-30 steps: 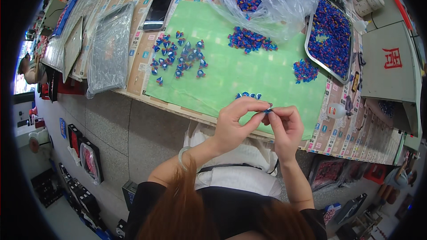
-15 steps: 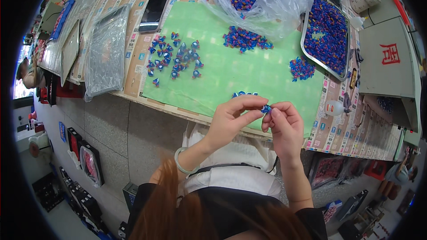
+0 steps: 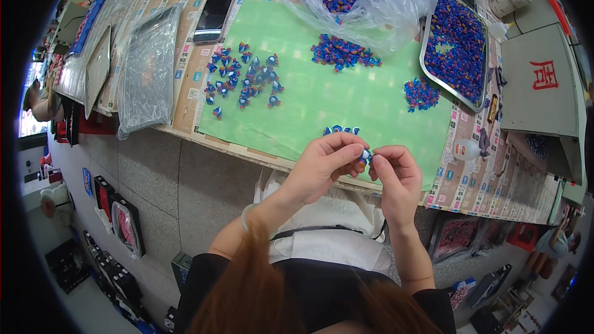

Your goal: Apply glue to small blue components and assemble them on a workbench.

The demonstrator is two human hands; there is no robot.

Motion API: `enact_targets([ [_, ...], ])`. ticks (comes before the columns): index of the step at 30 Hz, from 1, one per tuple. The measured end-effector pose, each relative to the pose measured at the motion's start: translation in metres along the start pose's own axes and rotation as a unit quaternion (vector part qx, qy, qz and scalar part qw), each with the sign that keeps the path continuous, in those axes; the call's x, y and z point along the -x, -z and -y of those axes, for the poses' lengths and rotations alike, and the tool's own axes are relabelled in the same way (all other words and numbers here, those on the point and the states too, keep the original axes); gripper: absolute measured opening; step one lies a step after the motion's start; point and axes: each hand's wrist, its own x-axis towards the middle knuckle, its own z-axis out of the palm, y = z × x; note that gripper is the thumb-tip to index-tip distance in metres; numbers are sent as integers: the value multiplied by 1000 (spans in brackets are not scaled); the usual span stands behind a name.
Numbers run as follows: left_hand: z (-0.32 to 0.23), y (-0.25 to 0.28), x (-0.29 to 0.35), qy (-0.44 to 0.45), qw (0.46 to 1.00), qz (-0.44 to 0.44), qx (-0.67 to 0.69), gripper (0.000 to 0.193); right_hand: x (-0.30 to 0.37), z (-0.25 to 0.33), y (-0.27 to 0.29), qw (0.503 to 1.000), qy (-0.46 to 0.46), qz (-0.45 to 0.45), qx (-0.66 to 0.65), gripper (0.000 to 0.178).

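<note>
While pinching a small blue piece (image 3: 365, 156) right of frame centre with left hand (image 3: 326, 162) and right hand (image 3: 398, 180), keep pressure light.

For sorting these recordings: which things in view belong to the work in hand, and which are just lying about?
Seemingly in the work:
piece at the fingertips of left hand and right hand
row of pieces
scattered pieces
middle heap
right heap
filled tray
bag
green sheet

Seemingly just lying about:
phone
bottle
plastic-covered tray
</note>
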Motion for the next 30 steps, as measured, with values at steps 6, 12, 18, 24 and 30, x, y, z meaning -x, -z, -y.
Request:
enact_targets([
  [6,-21,60,-26,-242,892,-237,-298,11,5,-20,42,953,172,-234,87,18],
  [12,-31,52,-24,-357,640,-331,-594,14,0,-31,134,817,266,-456,233,40],
  [18,-3,31,-19,-180,684,-173,-685,17,-26,-31,159,859,207,-394,254,48],
  [24,0,29,-23,-245,694,-195,-649,19,-24,-14,141,900,161,-379,141,33],
  [30,-5,18,-17,-95,984,-68,-134,15,6,0,99,986,83,-144,-29,31],
])
